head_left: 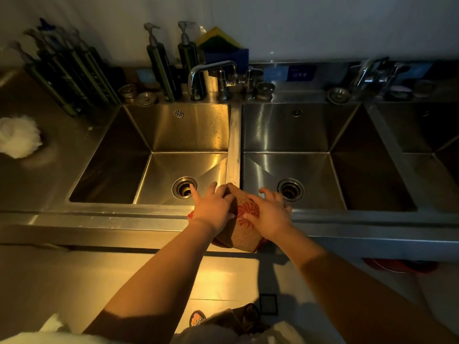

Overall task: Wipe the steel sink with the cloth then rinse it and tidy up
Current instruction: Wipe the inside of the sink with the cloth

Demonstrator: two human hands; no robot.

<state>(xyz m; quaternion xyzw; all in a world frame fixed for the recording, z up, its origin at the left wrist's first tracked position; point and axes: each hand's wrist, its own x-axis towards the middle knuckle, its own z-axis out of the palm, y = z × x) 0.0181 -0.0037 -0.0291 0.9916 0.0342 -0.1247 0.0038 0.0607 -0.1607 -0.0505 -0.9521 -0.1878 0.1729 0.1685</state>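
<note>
The left hand (213,207) lies on the cloth (244,227), fingers spread apart and pressing. The cloth is draped over the sink (124,209) front rim, where the divider between two basins meets it, and part of it hangs off the edge. The right hand (272,214) has its thumb on the cloth and its fingers bent; I cannot tell whether they grip.

With that overhang, a loose hold could let the cloth slide to the floor (223,276).

On the counter (49,175) at far left sits a white clump (18,136). Pump bottles (161,65) and the tap (211,70) crowd the back ledge, so a wide sweep there could knock a bottle over.
</note>
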